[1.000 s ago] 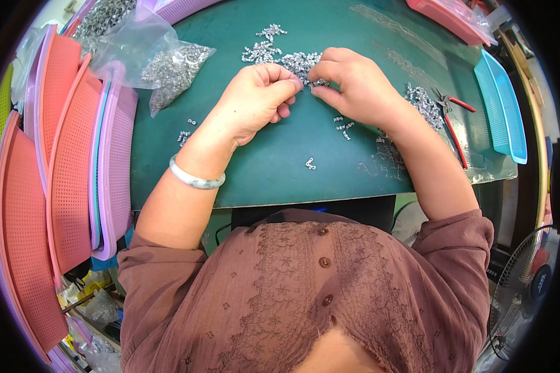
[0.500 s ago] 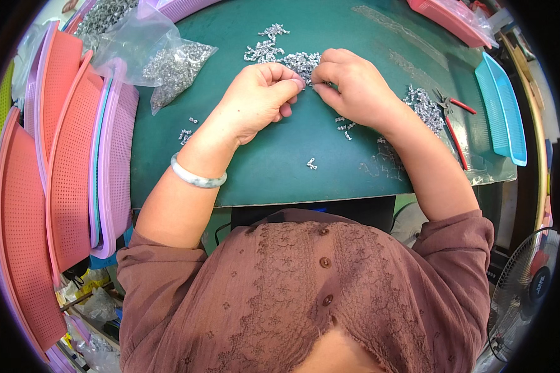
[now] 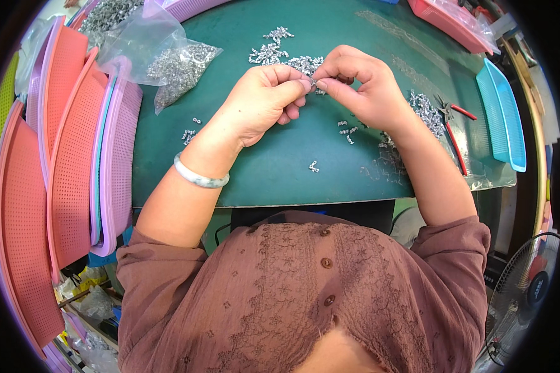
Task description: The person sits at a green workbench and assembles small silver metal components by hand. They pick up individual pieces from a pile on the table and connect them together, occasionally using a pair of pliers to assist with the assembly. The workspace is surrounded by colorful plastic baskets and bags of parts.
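Observation:
Above the green mat, the fingertips of my left hand (image 3: 269, 102) and my right hand (image 3: 362, 84) meet, both pinched on a tiny silvery metal part (image 3: 313, 83). Its exact shape is mostly hidden by the fingers. Just beyond the fingertips lies a heap of small silver metal pieces (image 3: 305, 64). Farther back, more of them form a loose scatter (image 3: 269, 55). Near my right forearm lies another pile (image 3: 425, 112), with a few loose pieces (image 3: 348, 132) below my right hand. One small piece (image 3: 313, 166) rests closer to the table's front edge.
Red-handled pliers (image 3: 457, 138) lie at the right, before a blue basket (image 3: 503, 118). A clear bag of metal parts (image 3: 182, 69) sits at the back left. Stacked pink and purple baskets (image 3: 74, 168) line the left side. A fan (image 3: 526, 292) stands at lower right.
My right hand has turned and lifted slightly, its thumb and forefinger now pinching at my left fingertips. My left hand stays nearly in place. The whole view has shifted a little.

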{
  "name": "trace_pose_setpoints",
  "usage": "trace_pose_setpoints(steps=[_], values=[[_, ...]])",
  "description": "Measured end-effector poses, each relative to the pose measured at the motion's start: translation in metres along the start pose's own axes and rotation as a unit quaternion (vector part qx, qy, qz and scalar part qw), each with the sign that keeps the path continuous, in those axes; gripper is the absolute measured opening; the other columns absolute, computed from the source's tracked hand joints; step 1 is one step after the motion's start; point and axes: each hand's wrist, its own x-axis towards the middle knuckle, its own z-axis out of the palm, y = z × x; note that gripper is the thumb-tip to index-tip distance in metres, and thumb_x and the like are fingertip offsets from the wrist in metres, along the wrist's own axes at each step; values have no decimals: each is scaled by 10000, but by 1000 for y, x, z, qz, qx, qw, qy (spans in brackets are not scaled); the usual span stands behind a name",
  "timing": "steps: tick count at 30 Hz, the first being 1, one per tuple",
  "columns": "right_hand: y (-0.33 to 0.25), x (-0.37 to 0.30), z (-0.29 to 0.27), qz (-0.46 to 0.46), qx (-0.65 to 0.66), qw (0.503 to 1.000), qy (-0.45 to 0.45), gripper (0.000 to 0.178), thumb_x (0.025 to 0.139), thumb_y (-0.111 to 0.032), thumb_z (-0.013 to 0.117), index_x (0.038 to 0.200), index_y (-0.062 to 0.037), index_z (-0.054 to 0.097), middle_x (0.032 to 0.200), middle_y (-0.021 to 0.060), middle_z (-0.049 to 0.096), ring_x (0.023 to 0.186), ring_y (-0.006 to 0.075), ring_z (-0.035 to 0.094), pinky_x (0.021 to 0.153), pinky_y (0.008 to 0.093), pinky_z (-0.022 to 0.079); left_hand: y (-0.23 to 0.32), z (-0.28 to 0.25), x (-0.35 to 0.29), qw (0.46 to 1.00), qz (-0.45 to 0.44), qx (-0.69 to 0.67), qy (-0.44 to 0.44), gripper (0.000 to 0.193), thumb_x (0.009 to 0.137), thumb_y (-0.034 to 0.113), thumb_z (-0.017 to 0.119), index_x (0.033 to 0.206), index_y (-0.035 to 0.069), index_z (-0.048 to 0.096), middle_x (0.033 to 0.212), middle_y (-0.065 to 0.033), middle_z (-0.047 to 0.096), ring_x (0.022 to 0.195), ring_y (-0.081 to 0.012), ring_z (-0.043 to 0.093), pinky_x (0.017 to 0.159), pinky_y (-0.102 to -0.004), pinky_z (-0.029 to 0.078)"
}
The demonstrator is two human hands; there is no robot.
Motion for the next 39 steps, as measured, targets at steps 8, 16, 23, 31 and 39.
trace_pose_setpoints(steps=[8,16,23,31,39], values=[[10,-3,0,74,73,994,14,119,808,-90,583,821,24,616,768,50,568,678,95,522,604,235,426,2,2,-1,999,19,31,18,107,839,151,576,828,50,611,643,25,548,517,-31,479,441,-148,344],[6,-2,-1,84,56,994,-32,133,798,-111,597,818,18,618,737,43,561,648,96,508,582,234,417,0,4,-2,999,27,32,13,91,830,136,592,853,50,612,642,34,546,518,-26,479,442,-143,352],[2,-2,-2,85,60,994,-22,112,785,-92,607,810,17,617,741,36,557,651,86,514,581,222,417,0,0,-2,1000,19,-12,-12,105,825,102,580,892,25,603,677,13,549,539,-44,491,453,-156,363],[0,-2,-2,81,86,993,-22,77,782,-52,606,816,15,618,773,33,559,664,81,519,591,214,422,-1,-2,-2,998,12,-48,-34,110,833,92,551,900,21,602,692,6,551,550,-52,501,456,-164,367],[-1,-2,-3,71,73,994,-25,74,780,-50,610,821,12,619,774,33,558,675,85,527,600,217,428,-1,-2,-1,997,10,-59,-41,110,834,117,564,893,36,607,679,3,554,547,-56,502,453,-168,359]])
